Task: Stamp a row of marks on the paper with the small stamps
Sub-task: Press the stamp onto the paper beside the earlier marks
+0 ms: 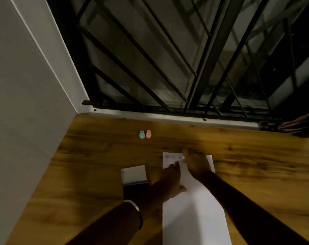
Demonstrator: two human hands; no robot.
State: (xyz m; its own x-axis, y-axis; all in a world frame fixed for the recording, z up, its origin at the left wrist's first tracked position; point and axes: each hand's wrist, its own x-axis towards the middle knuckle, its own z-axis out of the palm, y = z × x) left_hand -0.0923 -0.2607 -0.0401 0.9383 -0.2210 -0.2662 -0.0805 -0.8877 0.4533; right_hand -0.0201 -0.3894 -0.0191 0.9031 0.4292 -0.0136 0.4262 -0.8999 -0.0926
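Note:
A long white paper (194, 209) lies on the wooden table (97, 156), and three bluish marks (173, 157) run in a row along its top edge. My left hand (169, 181) rests flat on the paper's left side, fingers stretched toward the marks. My right hand (196, 164) sits at the top of the paper just right of the third mark. Its fingers pinch a small pale stamp (183, 158) that is mostly hidden. A teal stamp (141, 134) and a pink stamp (148, 134) stand side by side farther back.
An open ink pad (135, 189) with its white lid (133, 173) folded back lies left of the paper, partly under my left forearm. A barred window (185, 68) closes off the table's far edge and a wall (26, 103) its left. A dark cloth (298, 126) lies far right.

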